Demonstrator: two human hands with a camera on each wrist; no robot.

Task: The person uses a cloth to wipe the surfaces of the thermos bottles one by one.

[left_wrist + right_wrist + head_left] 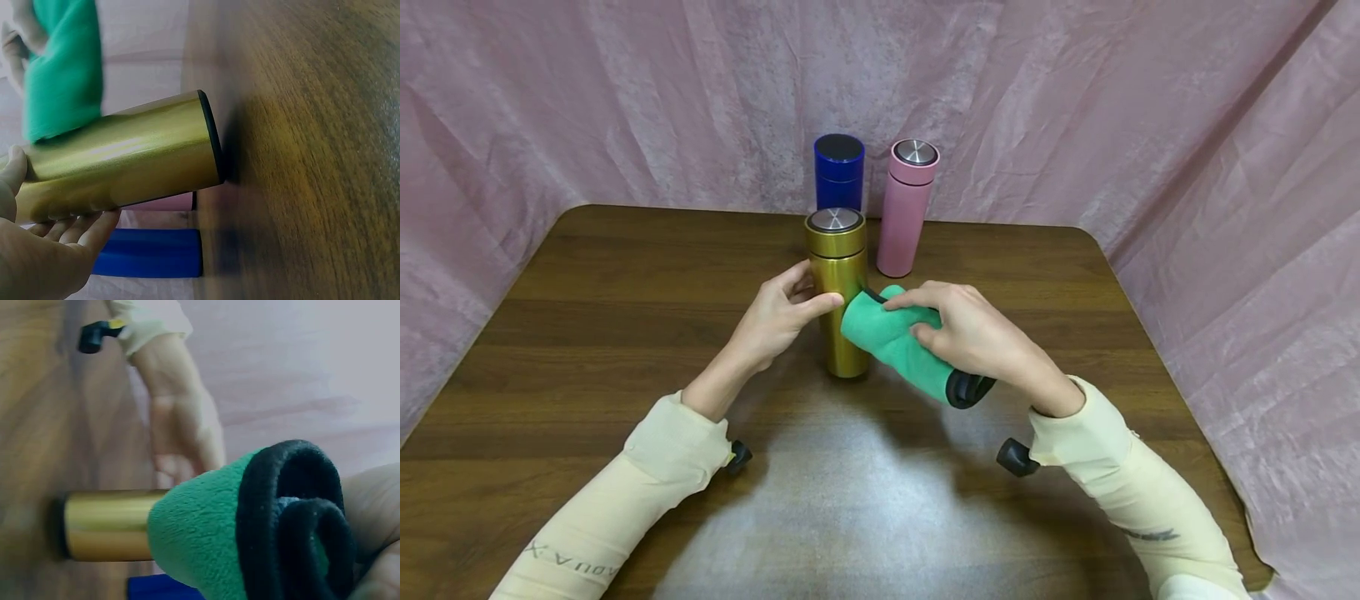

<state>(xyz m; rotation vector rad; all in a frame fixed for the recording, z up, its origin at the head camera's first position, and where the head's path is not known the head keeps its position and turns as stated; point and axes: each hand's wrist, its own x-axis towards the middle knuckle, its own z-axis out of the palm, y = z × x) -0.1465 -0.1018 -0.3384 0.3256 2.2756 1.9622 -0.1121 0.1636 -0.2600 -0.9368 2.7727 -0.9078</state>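
Observation:
A gold thermos bottle (837,275) with a steel-topped lid stands nearly upright near the middle of the table. My left hand (778,317) grips it from the left side, thumb across the front and fingers behind. In the left wrist view its base is close to the tabletop; whether it touches cannot be told. My right hand (973,329) holds a folded green cloth (898,337) with black edging, whose left end lies against the bottle's right side. In the right wrist view the rolled cloth (206,525) hides part of the gold bottle (112,525).
Behind the gold bottle stand a blue thermos bottle (839,171), partly hidden, and a pink thermos bottle (906,217) to its right. The wooden table (625,333) ends at a pink curtain (700,100) at the back.

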